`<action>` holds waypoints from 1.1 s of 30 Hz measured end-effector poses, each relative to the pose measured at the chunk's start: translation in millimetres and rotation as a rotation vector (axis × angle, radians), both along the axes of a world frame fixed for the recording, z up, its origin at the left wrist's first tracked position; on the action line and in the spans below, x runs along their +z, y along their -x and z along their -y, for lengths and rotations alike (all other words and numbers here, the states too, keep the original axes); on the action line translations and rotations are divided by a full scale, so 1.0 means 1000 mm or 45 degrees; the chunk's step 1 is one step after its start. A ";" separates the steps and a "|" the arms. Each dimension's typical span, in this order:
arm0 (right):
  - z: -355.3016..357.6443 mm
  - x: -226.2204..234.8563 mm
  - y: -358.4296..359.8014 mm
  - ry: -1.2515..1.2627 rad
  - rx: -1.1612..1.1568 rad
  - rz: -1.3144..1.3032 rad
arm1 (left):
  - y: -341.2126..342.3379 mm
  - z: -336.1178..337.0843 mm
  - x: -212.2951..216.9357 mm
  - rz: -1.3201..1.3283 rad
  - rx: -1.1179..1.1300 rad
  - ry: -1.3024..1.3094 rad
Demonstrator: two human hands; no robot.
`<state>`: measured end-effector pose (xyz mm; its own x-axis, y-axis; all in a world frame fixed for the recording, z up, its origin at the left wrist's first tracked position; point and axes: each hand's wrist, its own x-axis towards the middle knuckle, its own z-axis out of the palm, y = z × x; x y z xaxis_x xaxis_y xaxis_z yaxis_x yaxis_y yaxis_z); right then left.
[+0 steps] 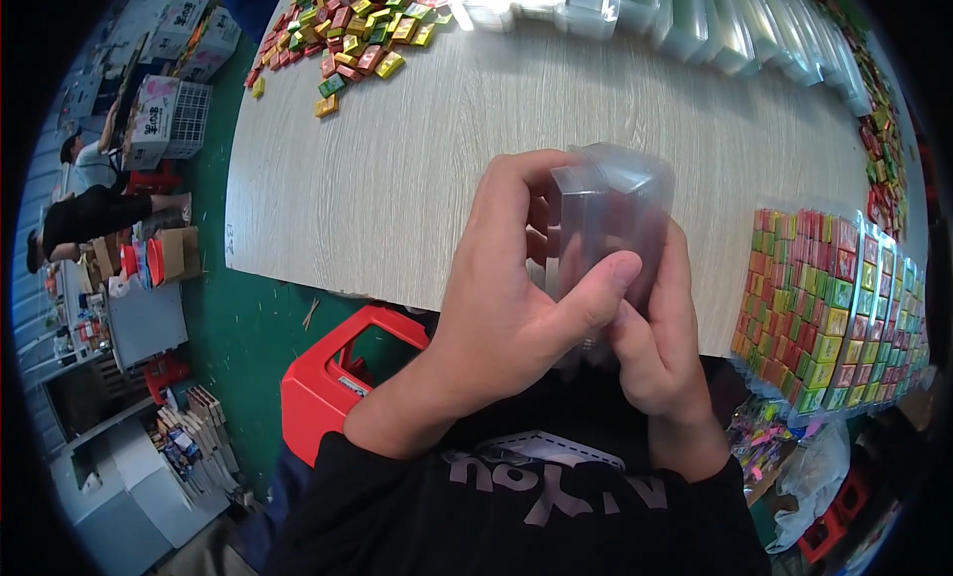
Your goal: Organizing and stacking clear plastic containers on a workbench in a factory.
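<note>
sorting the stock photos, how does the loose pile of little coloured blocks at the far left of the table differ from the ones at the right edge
The loose pile lies scattered and jumbled on the bare table; the packed blocks stand in tidy rows inside clear boxes. The pile sits far from both hands; the packed ones sit beside the right hand. Both show the same mixed colours.

Box [606, 218] between hands [586, 328], above table [397, 169].
</note>
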<state>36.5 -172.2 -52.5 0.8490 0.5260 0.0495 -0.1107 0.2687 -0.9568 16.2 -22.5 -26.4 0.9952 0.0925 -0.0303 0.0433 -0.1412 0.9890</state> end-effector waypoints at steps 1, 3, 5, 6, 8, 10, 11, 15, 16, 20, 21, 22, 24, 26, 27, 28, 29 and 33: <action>0.000 0.002 0.001 -0.016 -0.018 -0.044 | 0.000 0.001 0.000 0.000 0.001 0.000; -0.001 0.003 0.002 -0.031 -0.036 -0.089 | 0.000 0.003 -0.001 0.023 0.012 0.078; -0.001 0.002 0.001 0.020 -0.018 -0.066 | -0.001 0.002 -0.004 0.039 0.015 0.019; -0.001 0.001 0.001 0.021 -0.019 -0.066 | -0.001 0.003 -0.005 0.057 0.014 -0.039; 0.000 -0.003 -0.001 0.075 -0.041 0.121 | -0.003 0.007 -0.011 0.121 0.075 0.019; 0.001 -0.002 -0.004 0.066 0.011 0.154 | -0.003 0.008 -0.013 0.184 0.143 0.072; 0.002 -0.002 -0.005 0.058 0.060 0.187 | -0.002 0.007 -0.012 0.176 0.140 0.121; 0.000 -0.001 -0.003 0.021 0.023 0.136 | -0.001 0.001 -0.007 0.073 -0.010 0.195; 0.000 -0.001 -0.002 0.014 0.030 0.091 | 0.000 0.001 -0.006 0.073 -0.008 0.194; 0.002 0.001 -0.001 -0.009 0.044 -0.005 | 0.001 0.002 -0.003 0.076 -0.022 0.263; 0.002 0.001 0.000 -0.009 0.043 -0.005 | 0.001 0.002 -0.003 0.065 -0.028 0.294; 0.001 0.001 0.000 -0.035 0.023 -0.002 | 0.000 0.002 -0.004 0.066 -0.029 0.294; 0.000 -0.001 0.000 -0.060 0.001 0.001 | -0.002 0.004 -0.006 0.159 0.009 0.283; 0.001 -0.001 0.000 -0.060 -0.012 0.026 | -0.002 0.004 -0.004 0.154 0.006 0.289; 0.001 -0.002 0.000 -0.063 -0.010 0.025 | -0.001 0.003 -0.003 0.147 0.007 0.293; 0.001 -0.002 0.000 -0.059 -0.005 0.020 | -0.001 0.003 -0.002 0.146 0.009 0.291; 0.001 -0.002 0.000 -0.056 0.000 0.015 | 0.000 0.003 0.000 0.126 0.021 0.331; 0.004 -0.003 0.001 0.013 -0.025 -0.025 | 0.000 0.003 -0.002 0.164 0.002 0.268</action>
<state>35.3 -175.8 -55.1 0.8598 0.5099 0.0272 -0.1244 0.2609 -0.9573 16.5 -25.2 -27.9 0.9920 0.0993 0.0777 -0.0847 0.0685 0.9941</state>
